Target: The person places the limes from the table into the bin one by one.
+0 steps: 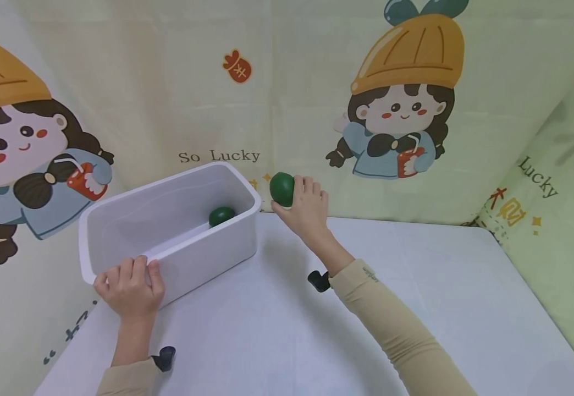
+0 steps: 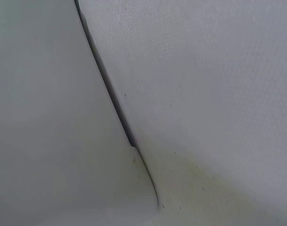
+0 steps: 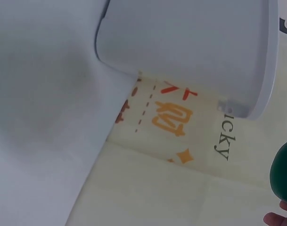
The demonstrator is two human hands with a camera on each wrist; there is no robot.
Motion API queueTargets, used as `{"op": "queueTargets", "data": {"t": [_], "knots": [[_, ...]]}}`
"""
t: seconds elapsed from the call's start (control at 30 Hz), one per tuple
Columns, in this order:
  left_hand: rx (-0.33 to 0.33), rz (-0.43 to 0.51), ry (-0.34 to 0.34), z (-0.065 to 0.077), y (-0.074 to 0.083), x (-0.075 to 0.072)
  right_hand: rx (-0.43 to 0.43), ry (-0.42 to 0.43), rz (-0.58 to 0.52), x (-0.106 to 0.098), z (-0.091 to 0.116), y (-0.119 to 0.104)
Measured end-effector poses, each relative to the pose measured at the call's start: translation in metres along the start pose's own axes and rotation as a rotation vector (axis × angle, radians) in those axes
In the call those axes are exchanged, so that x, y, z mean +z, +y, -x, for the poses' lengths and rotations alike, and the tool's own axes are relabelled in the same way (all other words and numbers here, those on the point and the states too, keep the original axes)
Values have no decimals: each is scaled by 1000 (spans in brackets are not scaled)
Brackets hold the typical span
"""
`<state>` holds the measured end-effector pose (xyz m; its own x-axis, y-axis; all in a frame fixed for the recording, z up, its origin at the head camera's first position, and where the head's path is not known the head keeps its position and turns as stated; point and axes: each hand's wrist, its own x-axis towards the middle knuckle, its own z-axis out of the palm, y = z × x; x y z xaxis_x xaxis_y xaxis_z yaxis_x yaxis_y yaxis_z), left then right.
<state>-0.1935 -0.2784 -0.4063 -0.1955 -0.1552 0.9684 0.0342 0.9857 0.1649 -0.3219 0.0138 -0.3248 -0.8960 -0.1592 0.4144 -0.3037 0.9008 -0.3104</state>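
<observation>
My right hand [image 1: 309, 209] grips a dark green rounded object [image 1: 282, 189], smooth like an avocado, in the air just right of a white plastic bin [image 1: 213, 261]. The right wrist view catches that green object [image 3: 283, 172] at its right edge, with fingertips around it. A second dark green object [image 1: 221, 215] lies inside the bin near its right end. My left hand [image 1: 131, 289] holds the bin's near rim at the left corner, fingers over the edge. Only the bin's outer wall [image 2: 53, 122] and the tabletop show in the left wrist view.
The bin stands at an angle on a white table [image 1: 277, 330]. Behind the table hangs a pale cloth [image 1: 287, 110] printed with cartoon figures and lettering, which also runs along the right side. Black wrist cameras [image 1: 319, 281] stick out by both cuffs.
</observation>
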Motion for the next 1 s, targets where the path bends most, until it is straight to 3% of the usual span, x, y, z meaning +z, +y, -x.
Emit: {"op": "queueTargets", "data": {"t": [1.0], "knots": [[-18, -8, -30, -3, 4, -4, -97, -114, 107, 8, -10, -49]]}}
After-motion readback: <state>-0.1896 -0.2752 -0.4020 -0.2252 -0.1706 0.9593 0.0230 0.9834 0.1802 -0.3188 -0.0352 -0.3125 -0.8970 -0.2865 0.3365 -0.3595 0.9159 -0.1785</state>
